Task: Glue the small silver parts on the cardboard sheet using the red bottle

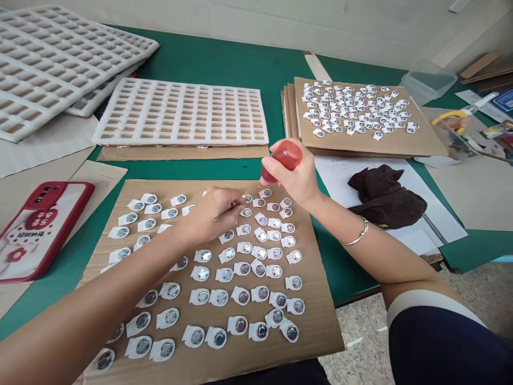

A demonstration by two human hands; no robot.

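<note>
My right hand (298, 179) is wrapped round a small red squeeze bottle (289, 155), its tip tilted down to the left over the far side of a cardboard sheet (316, 321). Rows of white tabbed pieces with round silvery discs (260, 293) lie on this sheet. My left hand (218, 214) reaches in low over the middle of the rows, its fingers pinched together beside a disc piece (246, 212). What those fingertips hold, if anything, is too small to make out. My left forearm hides part of the rows.
Behind the sheet lies a white foam grid tray (180, 113) on cardboard; more grid trays (60, 59) are stacked at left. A red-edged phone (44, 230) lies nearby. At right are stacked cardboard sheets (425, 141) bearing similar pieces, dark cloth (388, 198) and yellow-handled scissors (452, 115).
</note>
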